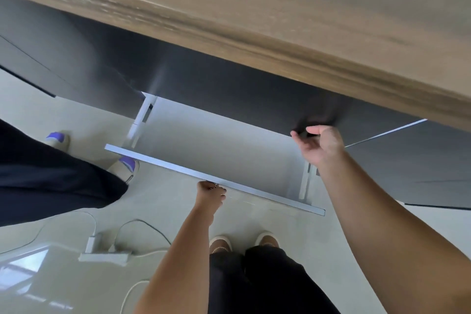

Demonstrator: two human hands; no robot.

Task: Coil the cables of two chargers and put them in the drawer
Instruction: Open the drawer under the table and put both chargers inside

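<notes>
Right now the step in hand looks like getting the drawer open w/ both chargers yet to be fetched, so going left to right: a second person in dark trousers and purple-tipped pale shoes [125, 163] is standing at the far left, well apart from the work. Low on the glossy pale floor [344, 250] a white power strip [104, 255] is lying w/ a white block charger [91, 241] standing plugged into it, a thin white cable [86, 219] and a dark cable [145, 224] looping off near it; whether a 2nd charger sits beside the block, can't tell, too blurred. So the task's things are sitting on the floor, uncoiled, none in the drawer. Next, the left hand [210, 192] is curling its fingers under the lower edge of the flat white drawer front [178, 166], gripping it near the middle. The pale grey shallow drawer [216, 145] is standing pulled out from under the brown wooden worktop [280, 20], interior showing nothing inside. At the right, the right hand [322, 144] is hovering by the drawer's back right corner, fingers loosely bent, thumb up, holding nothing as far as I can see; whether it's touching the dark cabinet face [229, 92], can't tell. To do this well, IMO: pull straight and evenly so the runners aren't binding, stop short of full extension, then unplug b4 coiling, wind loose loops w/o kinking at the plug ends, and lay each coil flat inside.
</notes>
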